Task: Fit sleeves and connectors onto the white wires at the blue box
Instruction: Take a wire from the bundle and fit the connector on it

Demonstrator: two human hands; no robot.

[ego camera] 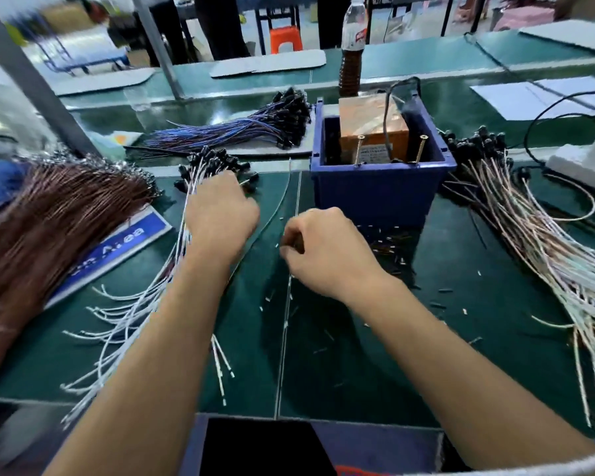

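Observation:
A bundle of white wires (134, 314) with black connector heads (217, 159) lies left of centre on the green bench. My left hand (220, 214) reaches onto the head end of that bundle, fingers curled down among the connectors; whether it grips one is hidden. My right hand (323, 249) hovers in front of the blue box (375, 190), fingers curled as if pinching something small that I cannot make out. Short loose sleeves (389, 245) are scattered by the box's front. A second pile of white wires (543, 249) lies to the right.
Brown wires (49, 221) lie heaped at far left over a blue sign (124, 242). A blue-purple wire bundle (248, 128) sits behind. The blue box holds an orange block (371, 125) with two screws. A bottle (352, 46) stands behind it. A dark tray (261, 448) sits at the near edge.

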